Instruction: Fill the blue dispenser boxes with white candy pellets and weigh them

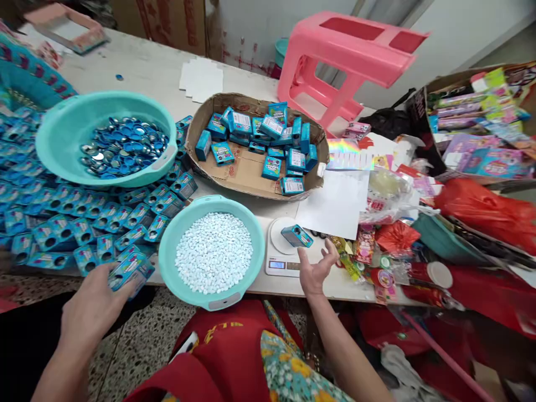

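Note:
My left hand (92, 310) grips a small blue box (130, 270) at the near edge of a big spread of the same blue boxes (62, 212) on the table's left side. My right hand (317, 269) is open, palm up, just in front of a small white scale (282, 249). A single blue box (296, 235) lies on the scale's round plate, a little apart from my fingers. A teal bowl of small white tablets (213, 251) sits between my two hands at the table edge.
A larger teal bowl of blue caps (121, 146) stands at the left. Behind the tablets is a cardboard tray of blue boxes (259, 146). White paper (337, 205), candy packs (377, 251), a red bag (486, 212) and a pink stool (343, 61) crowd the right.

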Demonstrator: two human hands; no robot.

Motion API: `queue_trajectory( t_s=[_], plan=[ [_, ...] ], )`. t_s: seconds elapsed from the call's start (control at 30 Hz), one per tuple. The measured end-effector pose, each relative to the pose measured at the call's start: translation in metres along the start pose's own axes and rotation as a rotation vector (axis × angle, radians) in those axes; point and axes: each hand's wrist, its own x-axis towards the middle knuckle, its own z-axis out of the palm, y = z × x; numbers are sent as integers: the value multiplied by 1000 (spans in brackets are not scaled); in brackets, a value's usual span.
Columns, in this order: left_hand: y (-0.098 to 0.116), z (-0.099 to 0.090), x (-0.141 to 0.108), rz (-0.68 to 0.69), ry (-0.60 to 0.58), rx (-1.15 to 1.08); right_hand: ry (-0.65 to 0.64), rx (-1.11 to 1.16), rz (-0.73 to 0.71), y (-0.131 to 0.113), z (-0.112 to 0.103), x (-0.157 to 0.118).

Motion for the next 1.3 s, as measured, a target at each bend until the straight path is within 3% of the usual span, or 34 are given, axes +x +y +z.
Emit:
queue_trajectory(
  t_s=[0.07,0.13,0.27,0.33,0.43,0.53,0.6,0.7,0.77,0.87,0.97,1.03,1.13,1.2,1.3],
  plan=[
    [-8,24,8,7,2,97,-29,-30,50,31,-2,7],
    [-7,52,12,35,77,109,-74,-28,101,52,4,9],
    [-5,88,10,136,176,14,-126,30,195,71,20,6],
    [-9,91,7,178,218,22,-149,81,249,74,24,7],
    [-7,83,0,252,373,36,-183,131,297,74,23,13],
    [20,74,-6,295,453,-162,-191,150,283,65,16,23],
    [51,72,-10,275,344,-364,-219,162,214,50,10,28],
    [99,81,-13,297,-23,-554,-303,192,60,18,3,31],
    [120,94,-14,403,-207,-537,-348,235,2,-1,2,29],
    [125,124,-21,603,-244,-255,-399,329,-18,-23,6,20],
    [111,157,-34,740,-245,77,-464,434,17,-36,11,7],
    [102,174,-41,777,-279,150,-501,524,85,-43,14,-3],
    [101,179,-40,644,-312,-46,-574,581,134,-53,19,-14],
    [108,169,-34,415,-320,-381,-635,539,91,-59,22,-18],
    [127,136,-30,70,-393,-1029,-679,451,-15,-67,27,-23]
  ],
)
